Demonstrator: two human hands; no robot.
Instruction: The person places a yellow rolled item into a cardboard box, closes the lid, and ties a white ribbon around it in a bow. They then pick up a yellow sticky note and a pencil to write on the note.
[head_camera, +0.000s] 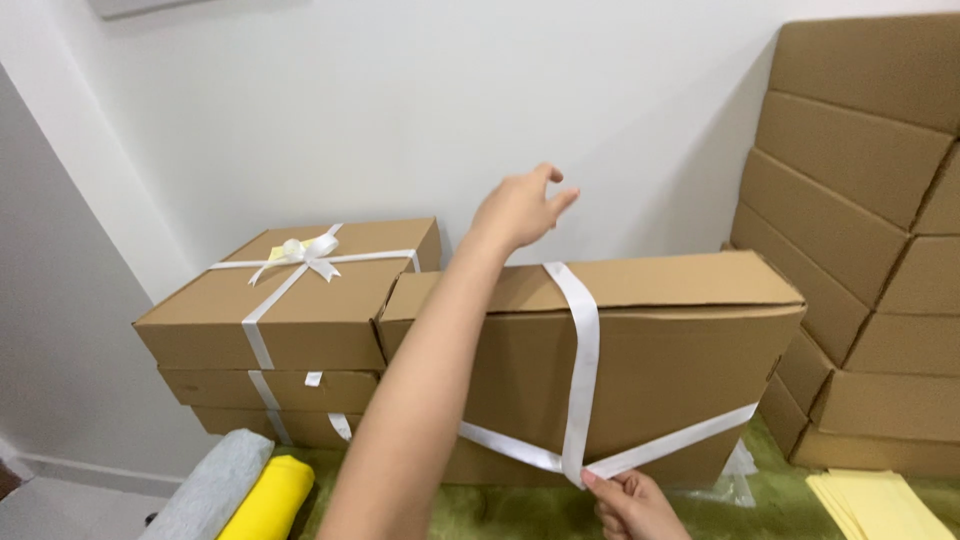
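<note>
White ribbon (581, 370) wrapped over a long cardboard box (660, 380), running down the front face from the top edge and crossing near the bottom, two tails spreading left and right along the lower front. Box tipped up on its long side on a green plush surface (520, 505), just beside and right of a stack of flat boxes.

Right hand (632, 505) low at the frame's bottom edge, fingertips pinched on the ribbon at the crossing point, held taut against the box front. Left hand (520, 208) raised above the box's top rear edge, arm stretched across the front, fingers loosely curled and partly spread, gripping nothing visible; possibly brushing the back of the box, though hard to tell from this angle.

To the left, three stacked boxes (290, 330), the uppermost tied with white ribbon and a bow (305, 252) on its lid. At lower left, a yellow roll (268, 500) beside a grey roll (205, 490). On the right, a tall pile of plain cartons (870, 230) against the white wall (400, 110). Pale yellow sheets (875, 505) lying on the green surface at lower right.
</note>
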